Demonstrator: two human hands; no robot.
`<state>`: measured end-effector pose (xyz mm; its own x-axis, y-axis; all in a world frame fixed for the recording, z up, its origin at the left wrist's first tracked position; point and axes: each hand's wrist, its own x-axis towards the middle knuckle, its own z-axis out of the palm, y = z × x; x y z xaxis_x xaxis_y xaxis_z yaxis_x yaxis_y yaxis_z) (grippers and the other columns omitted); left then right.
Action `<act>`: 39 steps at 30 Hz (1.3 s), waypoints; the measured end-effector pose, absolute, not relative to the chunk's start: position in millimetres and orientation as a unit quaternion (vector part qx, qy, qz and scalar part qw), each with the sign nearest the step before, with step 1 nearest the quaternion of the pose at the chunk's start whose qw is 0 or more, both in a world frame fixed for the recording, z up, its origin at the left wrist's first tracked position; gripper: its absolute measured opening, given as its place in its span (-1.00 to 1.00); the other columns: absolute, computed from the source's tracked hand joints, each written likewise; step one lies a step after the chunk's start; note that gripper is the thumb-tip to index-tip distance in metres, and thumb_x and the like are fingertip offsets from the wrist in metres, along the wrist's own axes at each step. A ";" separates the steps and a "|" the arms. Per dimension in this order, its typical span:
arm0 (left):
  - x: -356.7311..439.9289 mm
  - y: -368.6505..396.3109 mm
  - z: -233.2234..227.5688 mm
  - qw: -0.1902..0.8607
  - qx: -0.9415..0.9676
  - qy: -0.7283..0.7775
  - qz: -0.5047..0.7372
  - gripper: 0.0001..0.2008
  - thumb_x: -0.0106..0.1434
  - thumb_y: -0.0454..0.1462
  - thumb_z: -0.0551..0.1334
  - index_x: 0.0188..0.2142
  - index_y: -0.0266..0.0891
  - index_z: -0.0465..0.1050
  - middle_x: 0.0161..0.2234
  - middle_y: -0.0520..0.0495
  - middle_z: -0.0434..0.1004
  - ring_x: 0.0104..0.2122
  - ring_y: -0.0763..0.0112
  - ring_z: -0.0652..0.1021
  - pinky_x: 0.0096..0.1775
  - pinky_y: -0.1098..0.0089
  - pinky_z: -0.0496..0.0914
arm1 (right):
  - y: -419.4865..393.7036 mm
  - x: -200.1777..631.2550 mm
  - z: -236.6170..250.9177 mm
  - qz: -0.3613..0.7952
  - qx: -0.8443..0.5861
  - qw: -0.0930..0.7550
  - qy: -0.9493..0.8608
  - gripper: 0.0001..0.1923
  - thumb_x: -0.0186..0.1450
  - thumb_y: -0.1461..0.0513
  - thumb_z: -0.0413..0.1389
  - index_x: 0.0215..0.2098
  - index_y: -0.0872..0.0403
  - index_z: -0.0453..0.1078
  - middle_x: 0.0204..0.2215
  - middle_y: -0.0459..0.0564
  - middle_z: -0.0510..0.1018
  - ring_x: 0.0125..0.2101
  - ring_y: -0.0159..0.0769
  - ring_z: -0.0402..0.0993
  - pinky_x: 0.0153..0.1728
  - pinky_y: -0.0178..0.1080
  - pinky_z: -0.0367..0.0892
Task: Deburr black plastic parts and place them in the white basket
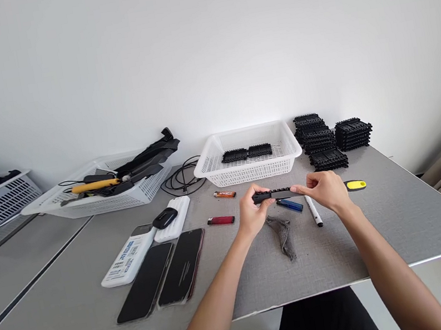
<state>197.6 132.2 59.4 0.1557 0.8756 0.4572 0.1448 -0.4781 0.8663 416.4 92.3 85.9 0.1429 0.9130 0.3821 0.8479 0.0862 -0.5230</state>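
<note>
My left hand (pixel 253 209) pinches one end of a black toothed plastic piece (pixel 261 197), held nearly edge-on above the table. At its other end, the fingers of my right hand (pixel 326 190) are closed on it. A flat grey strip shows along the piece between the hands; I cannot tell whether it is a separate blade. Just beyond my right hand sticks out a yellow and black handle (pixel 356 185), its other end hidden. Below the hands are a blue lighter (pixel 290 205), a white marker pen (pixel 313 211) and a crumpled grey cloth (pixel 284 236).
Behind the hands, a white basket (pixel 251 173) holds two black toothed pieces. Stacks of similar pieces (pixel 320 140) stand right of it. Red (pixel 220 220) and orange (pixel 224 194) lighters, phones (pixel 145 282), power banks (pixel 128 259), a cable (pixel 182 178) and a tool basket (pixel 96 207) lie left.
</note>
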 end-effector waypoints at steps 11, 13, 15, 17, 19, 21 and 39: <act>188.9 139.9 61.6 0.371 0.663 0.376 0.530 -0.78 0.01 -0.22 0.39 -0.40 -0.19 0.40 -0.38 -0.02 0.53 -0.34 0.32 0.51 -0.24 0.35 0.35 | 95.1 426.7 85.1 0.047 -0.678 0.339 -0.651 -0.30 0.10 -0.37 0.04 -0.70 0.03 0.11 -0.74 -0.12 0.27 -0.65 -0.38 0.09 -0.58 -0.29 -0.02; 188.2 141.5 60.3 0.373 0.659 0.374 0.535 -0.78 0.01 -0.22 0.40 -0.39 -0.19 0.40 -0.38 -0.02 0.53 -0.34 0.32 0.51 -0.24 0.35 0.35 | 95.8 429.0 84.4 0.048 -0.678 0.337 -0.651 -0.29 0.10 -0.37 0.04 -0.70 0.03 0.10 -0.73 -0.12 0.27 -0.65 -0.37 0.10 -0.58 -0.29 -0.02; 187.1 143.3 58.9 0.369 0.659 0.373 0.538 -0.77 0.01 -0.22 0.40 -0.39 -0.19 0.40 -0.38 -0.01 0.52 -0.34 0.32 0.50 -0.23 0.35 0.34 | 96.3 430.9 83.8 0.047 -0.680 0.338 -0.649 -0.29 0.09 -0.37 0.05 -0.70 0.04 0.10 -0.72 -0.12 0.27 -0.64 -0.37 0.10 -0.57 -0.29 -0.03; 186.1 144.6 57.8 0.364 0.663 0.375 0.536 -0.78 0.01 -0.22 0.40 -0.39 -0.19 0.40 -0.37 -0.01 0.52 -0.33 0.31 0.50 -0.22 0.34 0.33 | 96.7 431.5 83.5 0.047 -0.679 0.338 -0.649 -0.30 0.09 -0.37 0.05 -0.70 0.03 0.10 -0.72 -0.12 0.27 -0.64 -0.37 0.11 -0.57 -0.28 -0.03; 185.5 145.0 57.3 0.360 0.669 0.375 0.531 -0.78 0.01 -0.22 0.40 -0.38 -0.19 0.40 -0.37 -0.02 0.53 -0.33 0.31 0.51 -0.21 0.34 0.33 | 96.7 431.2 83.6 0.049 -0.678 0.337 -0.652 -0.30 0.09 -0.37 0.05 -0.70 0.03 0.10 -0.72 -0.12 0.26 -0.64 -0.37 0.11 -0.58 -0.28 -0.03; 185.3 144.7 57.1 0.358 0.673 0.375 0.527 -0.79 0.02 -0.23 0.39 -0.38 -0.19 0.40 -0.36 -0.02 0.53 -0.32 0.31 0.51 -0.21 0.34 0.33 | 96.7 430.9 84.1 0.053 -0.678 0.332 -0.653 -0.31 0.10 -0.36 0.05 -0.70 0.03 0.11 -0.73 -0.13 0.26 -0.64 -0.36 0.12 -0.58 -0.28 -0.03; 181.5 152.2 45.8 0.258 0.680 0.398 0.559 -0.81 0.11 -0.21 0.35 -0.31 -0.17 0.40 -0.31 -0.06 0.58 -0.28 0.28 0.55 -0.19 0.30 0.39 | 100.5 439.5 82.1 0.059 -0.711 0.398 -0.577 -0.34 0.19 -0.31 0.01 -0.66 0.05 0.17 -0.70 -0.11 0.31 -0.61 -0.37 0.16 -0.53 -0.31 0.00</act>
<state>181.5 152.2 45.8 0.0577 0.8292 0.5559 0.2530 -0.5508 0.7954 439.5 100.5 82.1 0.3274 0.8671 0.3755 0.7727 -0.0169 -0.6346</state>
